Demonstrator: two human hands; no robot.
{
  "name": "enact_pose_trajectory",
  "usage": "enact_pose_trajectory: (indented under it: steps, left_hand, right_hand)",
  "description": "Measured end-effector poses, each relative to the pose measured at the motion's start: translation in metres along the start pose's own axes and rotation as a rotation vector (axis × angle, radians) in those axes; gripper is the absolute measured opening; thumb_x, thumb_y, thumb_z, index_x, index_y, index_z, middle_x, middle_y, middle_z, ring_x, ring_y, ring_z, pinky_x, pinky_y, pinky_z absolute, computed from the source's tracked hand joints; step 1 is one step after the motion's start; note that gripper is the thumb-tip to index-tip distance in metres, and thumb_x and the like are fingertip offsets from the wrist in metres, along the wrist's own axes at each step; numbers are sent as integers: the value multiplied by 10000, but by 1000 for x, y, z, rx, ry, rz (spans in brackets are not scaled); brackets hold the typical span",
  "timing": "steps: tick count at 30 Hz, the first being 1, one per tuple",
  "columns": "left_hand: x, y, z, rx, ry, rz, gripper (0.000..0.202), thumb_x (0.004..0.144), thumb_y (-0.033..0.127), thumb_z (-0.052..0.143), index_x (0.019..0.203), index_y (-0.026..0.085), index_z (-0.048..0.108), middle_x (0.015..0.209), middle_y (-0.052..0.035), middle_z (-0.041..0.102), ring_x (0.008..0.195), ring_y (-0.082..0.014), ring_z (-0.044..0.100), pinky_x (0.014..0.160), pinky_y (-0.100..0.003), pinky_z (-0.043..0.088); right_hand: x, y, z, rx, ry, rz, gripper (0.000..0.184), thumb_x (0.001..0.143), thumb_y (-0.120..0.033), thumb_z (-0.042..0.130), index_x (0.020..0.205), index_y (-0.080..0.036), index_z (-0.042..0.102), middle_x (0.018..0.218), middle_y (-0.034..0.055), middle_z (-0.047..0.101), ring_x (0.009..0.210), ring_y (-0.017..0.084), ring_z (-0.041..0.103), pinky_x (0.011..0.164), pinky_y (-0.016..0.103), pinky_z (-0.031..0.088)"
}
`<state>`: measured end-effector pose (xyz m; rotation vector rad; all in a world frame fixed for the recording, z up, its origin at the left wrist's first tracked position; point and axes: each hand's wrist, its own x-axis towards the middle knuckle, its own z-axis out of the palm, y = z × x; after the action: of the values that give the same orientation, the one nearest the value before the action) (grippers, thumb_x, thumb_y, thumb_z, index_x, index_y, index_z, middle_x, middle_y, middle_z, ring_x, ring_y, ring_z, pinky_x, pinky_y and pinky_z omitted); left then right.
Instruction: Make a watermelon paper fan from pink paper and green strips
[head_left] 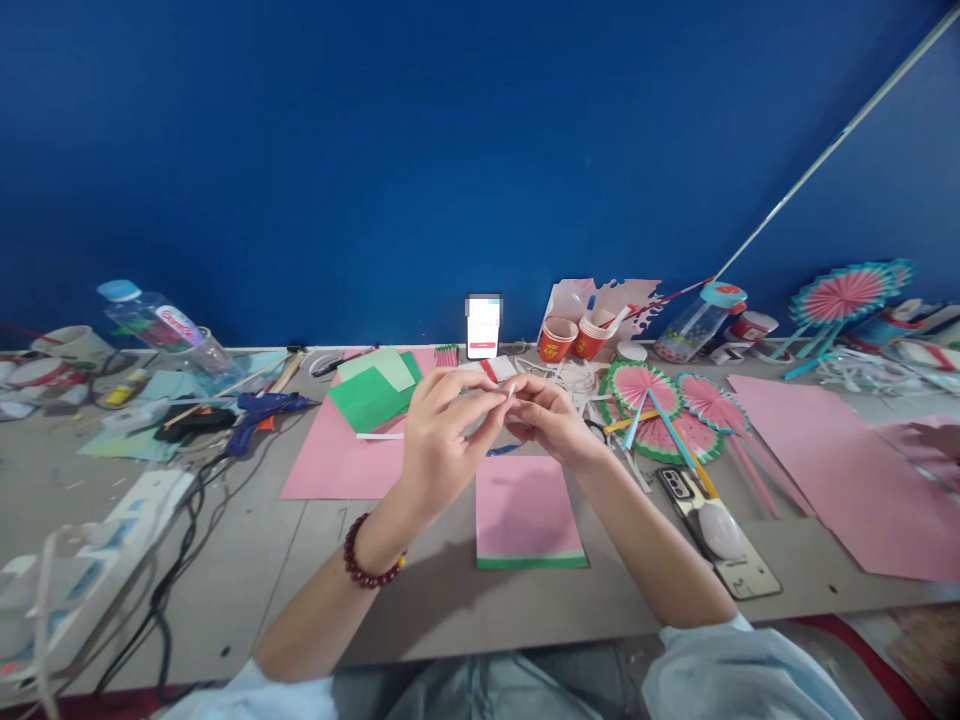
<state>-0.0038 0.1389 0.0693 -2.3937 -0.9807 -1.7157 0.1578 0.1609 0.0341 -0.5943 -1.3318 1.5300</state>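
Well to the left of the card (529, 510) leans a bottle (161, 325); closer to the card, a glue gun (262, 418) lies on its side, and past that a pink sheet (330, 468) stretches to the left of the card's far corner, with green sheets (364, 402) on it. The left hand (448, 435) hangs off the card's far left corner, and the right hand (551, 415) over its far edge, so in this view the right hand is the nearer to the card. Between the hands, beyond the card's far edge and a little left of its middle, the thumbs and forefingers come together, both hands seeming to pinch a small pale piece (512, 389), too small to tell what it is or which way its long axis runs. From the fingertips the card lies toward the body, flat, about square to the person, its green strip (531, 562) running left to right along the near edge; neither hand appears to touch it. Straight beyond the card an upright phone (482, 328) faces the person, and two cups (576, 340) stand beyond it to the right. To the card's right lie paper fans (645, 392) and, farther out, a pink paper (832, 470)
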Motion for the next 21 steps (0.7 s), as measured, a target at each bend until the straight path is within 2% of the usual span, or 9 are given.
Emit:
enact_pose_trajectory:
  steps: [5, 10, 16, 21]
  left_hand:
    - [-1, -6, 4, -93, 33, -139, 106, 850, 187, 603, 787, 209, 686, 856, -33, 666, 835, -168, 603, 749, -343, 527]
    - [-1, -18, 7, -132, 83, -232, 76, 834, 209, 630, 810, 209, 702, 842, -28, 683, 823, -160, 627, 755, -335, 534]
    - [-1, -30, 10, -180, -77, -298, 44, 800, 208, 668, 826, 195, 702, 842, -36, 694, 822, -165, 636, 761, -318, 534]
    - [-1, -36, 11, -177, -115, -262, 68, 808, 175, 656, 857, 192, 700, 890, -43, 668, 858, -161, 625, 788, -310, 521]
  right_hand:
    - [3, 0, 6, -62, 62, -40, 210, 792, -356, 680, 897, -202, 583, 715, -34, 548, 464, 37, 401, 406, 176, 305]
    - [6, 1, 10, -137, 216, -37, 284, 773, -389, 683, 911, -189, 536, 769, 4, 639, 467, 36, 434, 404, 167, 303]
    - [8, 3, 9, -139, 239, -18, 298, 758, -395, 689, 898, -180, 537, 731, -5, 639, 437, 25, 410, 395, 164, 283]
    - [8, 3, 9, -124, 233, -1, 297, 755, -403, 695, 873, -176, 546, 693, -18, 628, 416, 18, 384, 391, 165, 281]
